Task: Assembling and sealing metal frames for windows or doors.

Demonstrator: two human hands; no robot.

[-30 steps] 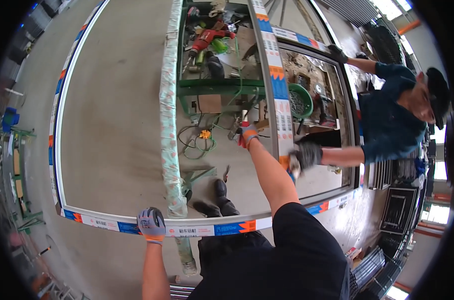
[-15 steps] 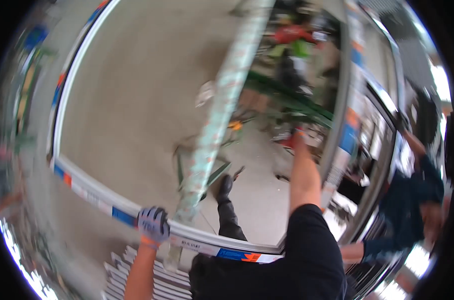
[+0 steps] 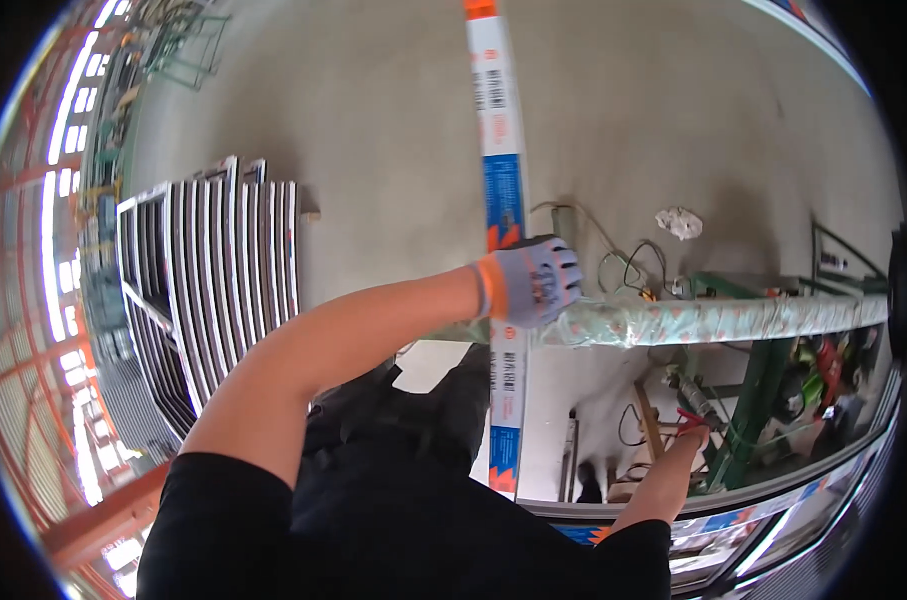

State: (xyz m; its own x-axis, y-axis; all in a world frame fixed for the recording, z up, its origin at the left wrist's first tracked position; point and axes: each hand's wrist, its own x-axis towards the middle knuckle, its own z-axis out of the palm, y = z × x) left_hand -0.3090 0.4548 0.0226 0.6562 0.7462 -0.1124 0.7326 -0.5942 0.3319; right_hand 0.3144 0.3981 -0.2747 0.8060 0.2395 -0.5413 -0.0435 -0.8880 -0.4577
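Note:
A large window frame with white profiles and printed blue, white and orange film is before me. Its near bar (image 3: pixel 505 190) runs up the middle of the view. My left hand (image 3: pixel 535 280), in a grey glove with an orange cuff, is closed over this bar. Just beyond it a support beam (image 3: pixel 673 322), wrapped in pale green film, passes beneath the frame. My right hand (image 3: pixel 693 434) reaches through the frame at lower right, its fingers mostly hidden. It is closed around something with a red part, too small to make out, beside a grey cylindrical tool (image 3: pixel 701 397).
Several stacked metal frames (image 3: pixel 235 260) stand on the left. Right of the bar are a dark green stand (image 3: pixel 758 400), a cable (image 3: pixel 645 258) on the floor and a crumpled white scrap (image 3: pixel 679 222). An orange-red steel beam (image 3: pixel 103 520) crosses at lower left.
My view has swung round, so the bar under my left hand now runs up the picture. The left hand still grips it. The co-worker at the right has gone out of view.

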